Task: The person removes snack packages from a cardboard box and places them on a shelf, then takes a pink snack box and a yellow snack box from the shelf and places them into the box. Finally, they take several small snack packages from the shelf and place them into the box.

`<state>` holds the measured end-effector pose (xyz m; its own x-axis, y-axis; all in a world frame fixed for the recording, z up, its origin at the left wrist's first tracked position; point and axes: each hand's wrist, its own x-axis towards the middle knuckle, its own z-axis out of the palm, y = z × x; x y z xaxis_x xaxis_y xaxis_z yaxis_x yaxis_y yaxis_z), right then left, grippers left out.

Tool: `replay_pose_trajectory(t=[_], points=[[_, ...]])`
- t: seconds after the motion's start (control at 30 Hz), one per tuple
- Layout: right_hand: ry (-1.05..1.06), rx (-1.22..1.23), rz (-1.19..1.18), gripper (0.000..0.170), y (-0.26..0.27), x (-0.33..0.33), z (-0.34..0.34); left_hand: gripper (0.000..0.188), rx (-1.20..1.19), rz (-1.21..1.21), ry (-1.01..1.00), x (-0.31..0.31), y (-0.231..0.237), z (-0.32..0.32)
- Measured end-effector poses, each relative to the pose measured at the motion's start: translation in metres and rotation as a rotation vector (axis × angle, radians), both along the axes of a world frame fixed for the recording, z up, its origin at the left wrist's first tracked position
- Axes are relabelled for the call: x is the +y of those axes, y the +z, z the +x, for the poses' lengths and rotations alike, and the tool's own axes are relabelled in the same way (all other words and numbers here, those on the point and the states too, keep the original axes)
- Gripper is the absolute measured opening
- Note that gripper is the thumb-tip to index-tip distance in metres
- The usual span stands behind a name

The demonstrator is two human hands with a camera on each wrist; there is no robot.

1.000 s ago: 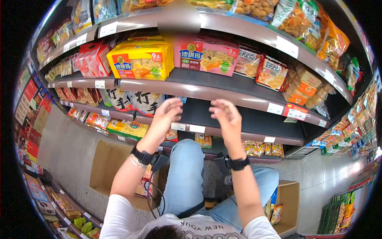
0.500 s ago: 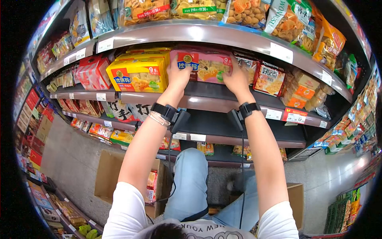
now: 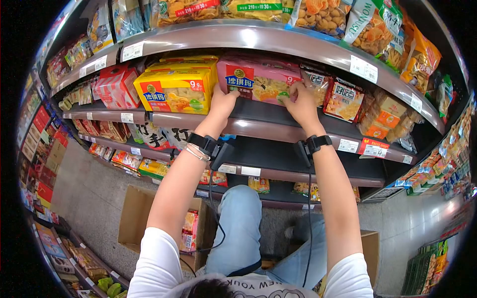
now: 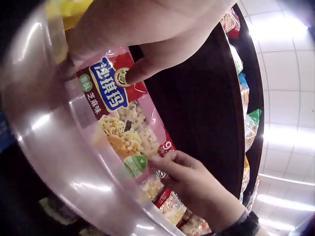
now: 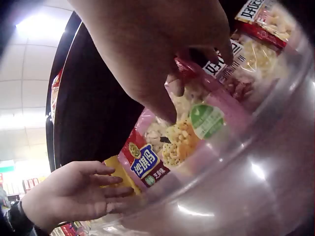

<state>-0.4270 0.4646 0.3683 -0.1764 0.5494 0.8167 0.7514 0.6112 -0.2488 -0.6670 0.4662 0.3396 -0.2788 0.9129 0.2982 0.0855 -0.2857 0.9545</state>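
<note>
A pink snack package [image 3: 261,82] stands on the middle shelf beside yellow packages [image 3: 174,89]. My left hand [image 3: 222,105] is at its left end, the thumb by the lower left corner. At the right end my right hand [image 3: 302,105] pinches the package edge between curled fingers and thumb. In the left wrist view the left hand [image 4: 147,34] has its thumb over the pink package [image 4: 120,108], fingers extended past its end. The right wrist view has the left hand [image 5: 81,194] with straight fingers, and the right hand [image 5: 162,54] gripping the pink package's top edge [image 5: 187,69].
Red-and-white snack packs [image 3: 343,100] stand right of the pink package. Bagged snacks line the upper shelf [image 3: 248,37]. Below, a lower shelf [image 3: 303,158] runs across. An open cardboard box [image 3: 134,218] is on the floor at left, another [image 3: 370,253] at right.
Both hands went from in front of the lower shelf up to the pink package. Over the last half second, the left hand has slid down to its lower left corner, while the right hand's fingers have curled.
</note>
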Motion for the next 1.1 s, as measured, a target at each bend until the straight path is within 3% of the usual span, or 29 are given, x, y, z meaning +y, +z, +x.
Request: replay_pose_trajectory(t=[0.53,0.63,0.73,0.83,0.93,1.1], points=[[-0.249,-0.184,0.074,0.054,0.025,-0.025,0.004,0.060,-0.079,-0.033,-0.047,0.004,0.005,0.001],[-0.122,-0.118,0.152,0.051,0.022,-0.015,0.000,0.063,-0.121,0.005,-0.127,-0.004,0.014,0.004],[0.014,0.024,-0.152,0.054,0.024,-0.010,-0.002,0.067,-0.172,-0.064,-0.169,-0.019,0.026,0.008],[0.144,0.140,-0.132,0.057,0.022,-0.003,0.002,0.070,-0.213,-0.112,-0.183,-0.020,0.024,0.006],[0.367,0.526,-0.276,0.059,0.019,-0.003,-0.001,0.070,-0.243,-0.120,-0.210,-0.015,0.019,0.002],[0.416,0.733,-0.151,0.063,0.018,0.007,-0.004,0.060,-0.159,-0.124,-0.302,-0.020,0.021,-0.003]])
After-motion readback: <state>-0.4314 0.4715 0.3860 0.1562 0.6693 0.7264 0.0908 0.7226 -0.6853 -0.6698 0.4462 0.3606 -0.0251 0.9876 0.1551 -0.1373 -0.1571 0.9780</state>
